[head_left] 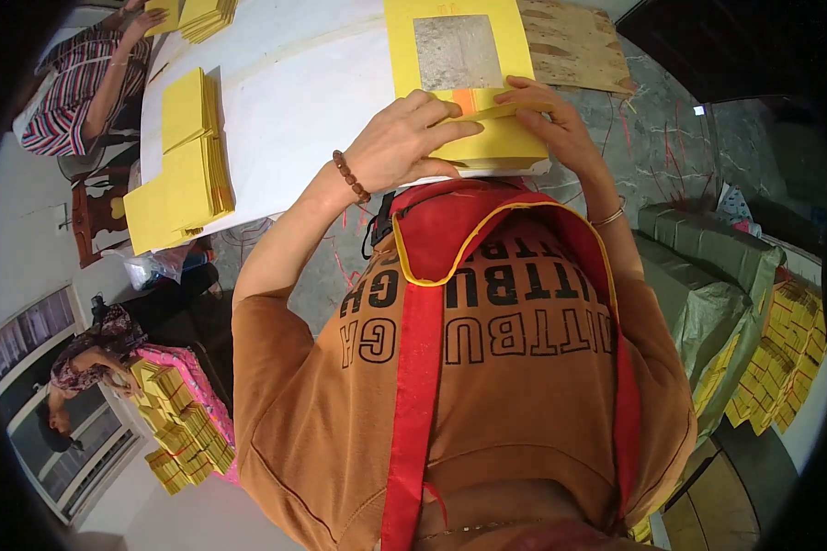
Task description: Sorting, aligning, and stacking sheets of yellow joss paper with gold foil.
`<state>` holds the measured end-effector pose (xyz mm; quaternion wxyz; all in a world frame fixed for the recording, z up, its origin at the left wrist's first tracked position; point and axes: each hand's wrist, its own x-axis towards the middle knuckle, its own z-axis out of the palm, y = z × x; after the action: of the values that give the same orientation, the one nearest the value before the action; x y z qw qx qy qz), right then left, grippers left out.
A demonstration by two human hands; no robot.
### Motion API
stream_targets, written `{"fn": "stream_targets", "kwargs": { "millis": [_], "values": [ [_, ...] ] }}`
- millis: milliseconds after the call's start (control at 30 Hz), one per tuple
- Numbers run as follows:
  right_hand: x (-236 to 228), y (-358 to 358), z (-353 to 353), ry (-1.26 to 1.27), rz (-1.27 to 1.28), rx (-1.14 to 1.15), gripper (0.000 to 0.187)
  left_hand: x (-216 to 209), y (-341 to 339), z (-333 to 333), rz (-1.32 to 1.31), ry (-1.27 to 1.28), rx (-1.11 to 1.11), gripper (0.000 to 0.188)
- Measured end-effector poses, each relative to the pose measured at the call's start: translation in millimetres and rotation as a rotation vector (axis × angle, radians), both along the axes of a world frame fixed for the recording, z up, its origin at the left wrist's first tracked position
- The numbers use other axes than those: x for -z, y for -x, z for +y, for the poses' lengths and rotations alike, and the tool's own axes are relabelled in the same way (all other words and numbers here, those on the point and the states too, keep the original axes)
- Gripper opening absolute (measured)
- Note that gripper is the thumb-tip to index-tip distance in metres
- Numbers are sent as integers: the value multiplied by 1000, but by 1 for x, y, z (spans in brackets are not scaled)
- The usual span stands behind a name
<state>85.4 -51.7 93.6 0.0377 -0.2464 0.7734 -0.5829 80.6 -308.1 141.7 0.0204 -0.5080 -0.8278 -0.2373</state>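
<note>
At the table's near edge, my two hands work on a yellow paper sheet (492, 142) whose near part is bent up into a fold. My left hand (404, 138) comes in from the left, its fingers over the fold and its thumb lower down, gripping the paper. On the other side, my right hand (560, 124) holds the right end of the fold between thumb and fingers. An orange strip (467, 99) shows between the hands. Just beyond lies a larger yellow sheet (515, 41) with a silvery-grey rectangle (455, 50) on it.
Yellow paper stacks (188, 170) lie on the left of the white table (285, 110). A co-worker in stripes (92, 92) handles yellow paper at the far left. Another person (96, 358) sits by bundled yellow paper (184, 427). More bundles (781, 354) stand right, beside green wrapping (708, 275).
</note>
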Motion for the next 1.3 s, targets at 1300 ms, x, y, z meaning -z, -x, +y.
{"fn": "stream_targets", "kwargs": {
  "millis": [1300],
  "values": [
    [-8,2,8,362,-319,29,31,-1,24,-9,-756,-166,-213,12]
  ]
}}
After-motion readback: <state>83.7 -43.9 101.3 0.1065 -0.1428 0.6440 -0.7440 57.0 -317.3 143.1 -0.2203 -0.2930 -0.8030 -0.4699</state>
